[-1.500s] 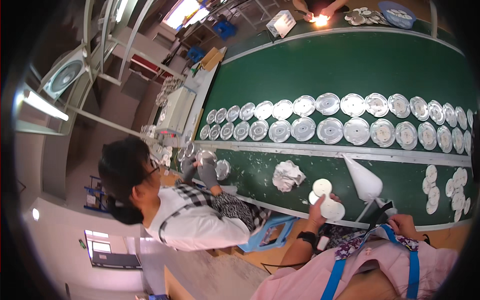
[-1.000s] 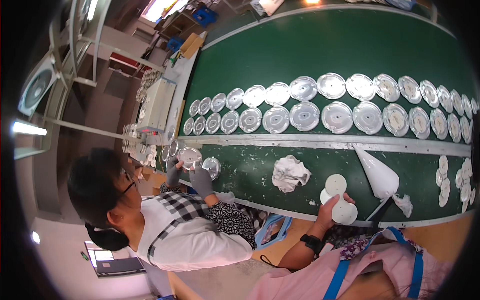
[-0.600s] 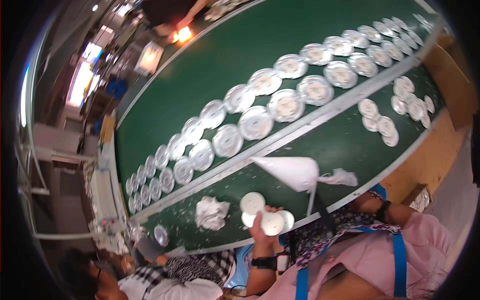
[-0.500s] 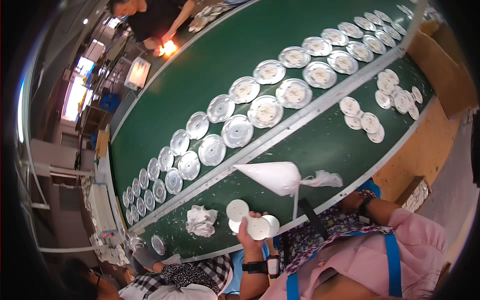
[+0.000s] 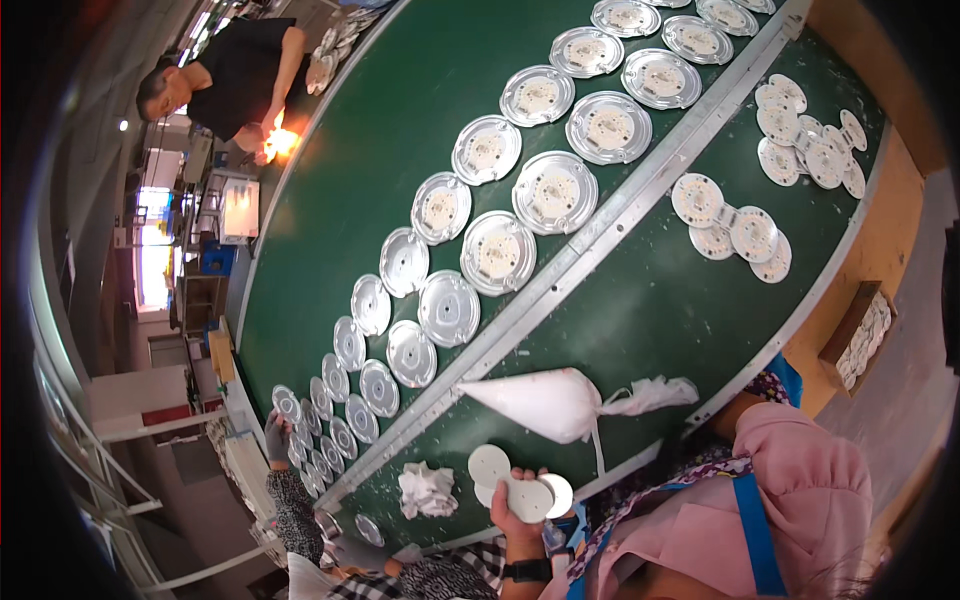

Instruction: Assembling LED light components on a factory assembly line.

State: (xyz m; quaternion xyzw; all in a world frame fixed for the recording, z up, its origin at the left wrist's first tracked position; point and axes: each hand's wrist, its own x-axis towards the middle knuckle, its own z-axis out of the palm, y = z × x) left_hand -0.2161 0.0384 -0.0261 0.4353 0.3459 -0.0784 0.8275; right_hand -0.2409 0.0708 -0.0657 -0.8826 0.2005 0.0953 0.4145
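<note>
My left hand is closed around a few round white boards, held fanned out over the near edge of the green work table. Their plain pale faces show. My right forearm appears at the table edge, but the hand is hidden. A full white piping bag with a twisted end lies just beyond my left hand. Crumpled white paper rests to the left of the boards. Further right are a small group of round LED boards and a larger pile of them.
A metal rail divides the green table. Beyond it run two rows of silver round plates, several bearing white boards. A co-worker's gloved hand touches a plate at far left. Another person stands across the table near a bright flame-like glow.
The view has shifted, with the table contents appearing larger. A co-worker's gloved hand has reached over to the far-left plates. My left hand still holds the boards.
</note>
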